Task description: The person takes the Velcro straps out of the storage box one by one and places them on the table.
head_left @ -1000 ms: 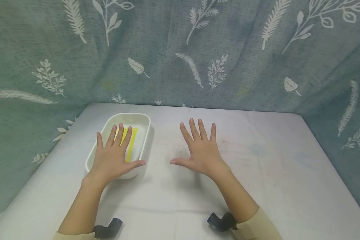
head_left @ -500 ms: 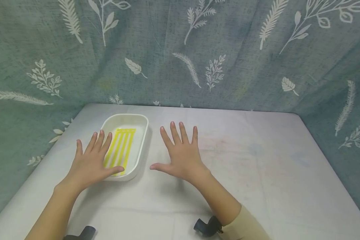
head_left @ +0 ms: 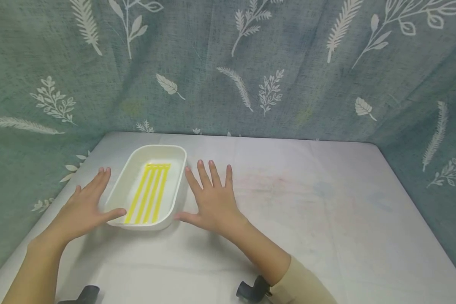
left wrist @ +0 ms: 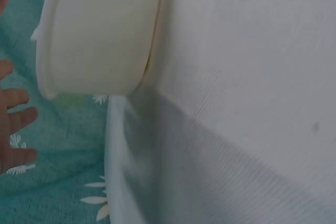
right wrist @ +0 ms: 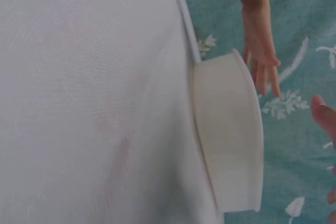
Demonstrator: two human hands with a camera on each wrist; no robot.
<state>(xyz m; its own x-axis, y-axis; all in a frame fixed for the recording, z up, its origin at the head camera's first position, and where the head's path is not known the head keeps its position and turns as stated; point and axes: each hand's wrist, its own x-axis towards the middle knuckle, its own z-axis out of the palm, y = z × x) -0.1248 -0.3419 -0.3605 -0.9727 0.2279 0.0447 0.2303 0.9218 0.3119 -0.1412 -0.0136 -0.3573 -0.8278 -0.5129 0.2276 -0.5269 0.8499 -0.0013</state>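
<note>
A white oblong tray (head_left: 148, 226) with rounded corners lies on the left part of the table. Yellow strips (head_left: 161, 194) run lengthwise over its bottom, joined at the far end. To the tray's left hovers my left hand (head_left: 81, 211), fingers stretched, its thumb overlapping the near left rim. My right hand (head_left: 214, 207) is spread on the other side; its index fingertip and thumb tip come right up to the tray's right wall. Both palms hold nothing. From the side, the left wrist view shows the tray (left wrist: 100, 35) beside my fingers (left wrist: 21, 119).
White cloth (head_left: 327, 211) with faint reddish and bluish stains covers the table. Behind it and along both sides hangs a green curtain (head_left: 205, 50) with white leaf prints. A black curved piece (head_left: 252, 289) sits at my right forearm, another (head_left: 81, 294) at my left.
My left hand has moved left from over the tray to its left side, uncovering the yellow strips. My right hand has moved left to the tray's right side.
</note>
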